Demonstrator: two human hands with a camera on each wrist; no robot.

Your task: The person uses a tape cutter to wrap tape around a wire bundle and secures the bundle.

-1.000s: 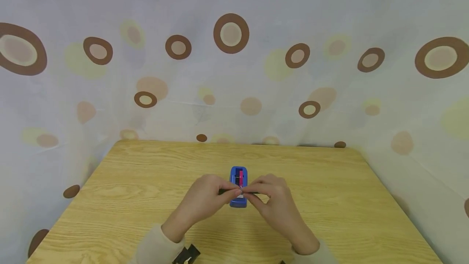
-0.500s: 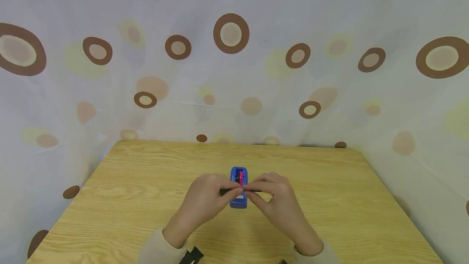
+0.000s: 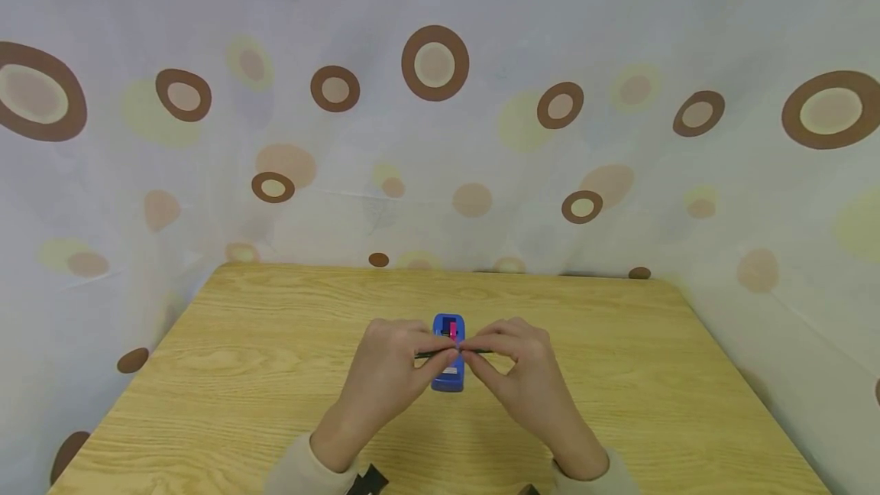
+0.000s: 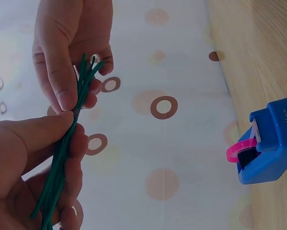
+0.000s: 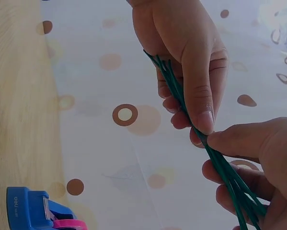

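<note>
My left hand (image 3: 388,357) and right hand (image 3: 519,357) meet fingertip to fingertip in the head view. Between them they pinch a bundle of thin green strips (image 4: 57,167), thumbs on one side and fingers on the other. Loose strip ends fan out at both ends of the bundle, as the right wrist view shows on the green strips (image 5: 222,167). Where the thumbs meet, the bundle's middle is mostly covered. Beyond and below the hands stands a blue tape dispenser (image 3: 448,382) with a pink tape roll (image 4: 241,150); neither hand is seen touching it.
The wooden table (image 3: 275,312) carries the dispenser near its middle. A pale curtain-like sheet with brown rings (image 3: 435,136) rises behind the table and along both sides. Black straps (image 3: 367,480) show by the sleeves.
Both hands have shifted slightly up and forward together, still pinching the green strips. The tape dispenser stays in place.
</note>
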